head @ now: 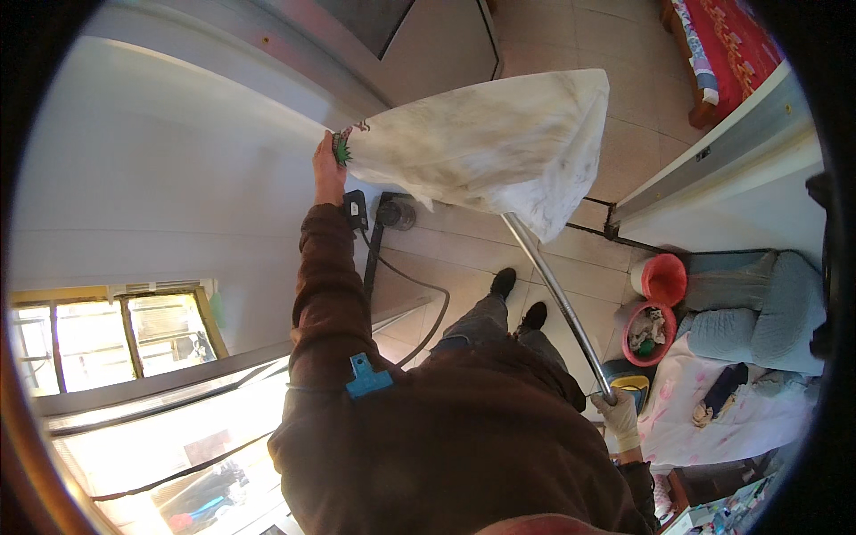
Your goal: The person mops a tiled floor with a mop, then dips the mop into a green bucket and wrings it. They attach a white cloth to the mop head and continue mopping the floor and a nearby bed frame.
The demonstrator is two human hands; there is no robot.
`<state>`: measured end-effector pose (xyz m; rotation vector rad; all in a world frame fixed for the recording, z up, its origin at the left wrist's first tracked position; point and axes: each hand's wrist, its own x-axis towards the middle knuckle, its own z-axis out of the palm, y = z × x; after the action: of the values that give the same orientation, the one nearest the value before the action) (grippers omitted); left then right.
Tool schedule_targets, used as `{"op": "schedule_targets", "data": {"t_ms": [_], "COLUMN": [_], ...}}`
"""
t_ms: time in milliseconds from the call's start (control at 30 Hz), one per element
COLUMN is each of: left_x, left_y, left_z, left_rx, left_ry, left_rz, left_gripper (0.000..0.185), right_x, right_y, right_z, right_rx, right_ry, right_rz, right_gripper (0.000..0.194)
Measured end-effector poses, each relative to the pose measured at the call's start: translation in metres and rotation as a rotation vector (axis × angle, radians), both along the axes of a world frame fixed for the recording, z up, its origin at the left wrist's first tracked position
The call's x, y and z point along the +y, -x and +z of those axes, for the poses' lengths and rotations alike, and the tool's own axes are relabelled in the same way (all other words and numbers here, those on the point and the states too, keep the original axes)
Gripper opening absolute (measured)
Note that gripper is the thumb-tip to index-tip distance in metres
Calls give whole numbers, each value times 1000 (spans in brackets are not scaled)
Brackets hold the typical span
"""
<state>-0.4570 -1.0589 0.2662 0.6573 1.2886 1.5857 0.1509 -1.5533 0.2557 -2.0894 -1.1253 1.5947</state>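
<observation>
A white plastic bag or cloth cover [481,140], stained grey-brown and bearing a coloured print at its left end, is spread out before me near the white wall. My left hand [330,167] is at the printed end, its fingers up against the material. Under the cover's lower edge comes out a shiny metal pole [555,287], slanting down to the right; what its upper end bears is hidden. My right hand [616,416], in a pale glove, grips the pole's lower end, near my hip. A dark device with a cable [356,210] is by my left wrist.
Pink bins [649,333] stand on the tiled floor at the right, beside a blue-grey sofa [789,314]. A white door edge [709,160] and a red-covered bed [729,47] are at upper right. A window [170,328] is at left; a blue clip [366,376] hangs on my jacket.
</observation>
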Motion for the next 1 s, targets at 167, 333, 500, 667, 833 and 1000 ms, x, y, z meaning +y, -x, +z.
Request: {"op": "schedule_targets", "data": {"t_ms": [167,333,500,667,833,1000], "left_x": [17,28,39,39,17,-2], "left_y": [-9,-28,-23,-30,-76,-136], "left_z": [11,27,41,27,-12,-44], "left_rx": [31,26,-92,173,141,-273], "left_ry": [68,66,57,73,254,237], "left_rz": [-146,-126,-33,41,-58,-425], "left_gripper": [21,20,24,38,65,74], "right_x": [3,-3,-21,-18,-2,29], "right_y": [3,4,7,22,40,45], "right_z": [-22,-38,-47,-62,-71,-63], "right_rx": [-309,-425,-208,-263,-171,-133], "right_ry": [-218,-207,-123,-134,-68,-125], "right_rz": [-226,-125,-222,-209,-330,-399], "right_gripper": [34,35,38,38,42,40]}}
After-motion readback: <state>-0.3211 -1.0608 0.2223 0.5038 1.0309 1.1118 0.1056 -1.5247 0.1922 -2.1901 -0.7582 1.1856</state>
